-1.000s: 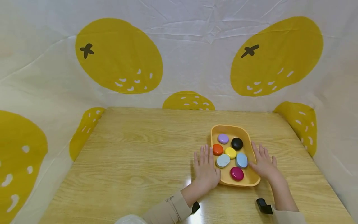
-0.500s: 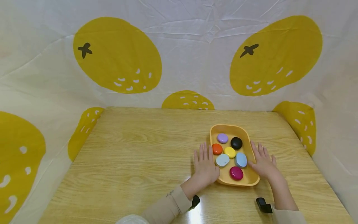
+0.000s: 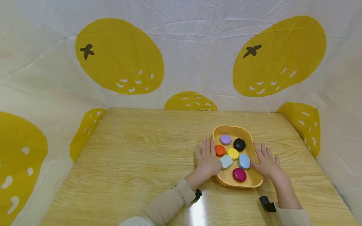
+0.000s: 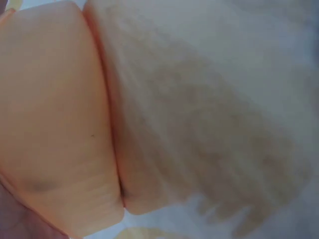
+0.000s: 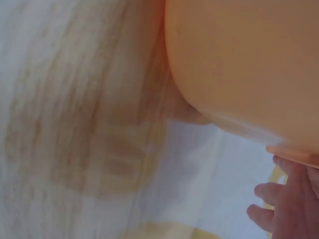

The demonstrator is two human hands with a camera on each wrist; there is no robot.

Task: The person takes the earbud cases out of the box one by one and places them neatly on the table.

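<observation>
An orange-yellow tray (image 3: 233, 182) with rounded corners sits on the right half of the wooden table. My left hand (image 3: 207, 163) lies along its left side, fingers straight, thumb over the rim beside a pale grey-blue pebble-like piece (image 3: 226, 161). On the opposite side my right hand (image 3: 268, 164) has its fingers extended along the outer wall, with the thumb at the rim near a light blue piece (image 3: 244, 161). Both wrist views show the tray's outer wall (image 4: 55, 114) up close. Part of my right hand's fingers (image 5: 269, 191) shows in the right wrist view.
Also in the tray are smooth pieces: purple (image 3: 225, 139), black (image 3: 239, 144), orange-red (image 3: 220, 150), yellow (image 3: 233, 153) and magenta (image 3: 239, 174). The wooden table (image 3: 135, 150) extends left. A white cloth (image 3: 198, 62) with yellow fruit shapes stands behind and at both sides.
My left hand has slid a little forward along the tray's side, and its thumb now reaches over the rim. The right hand, the tray and its pieces stay in place.
</observation>
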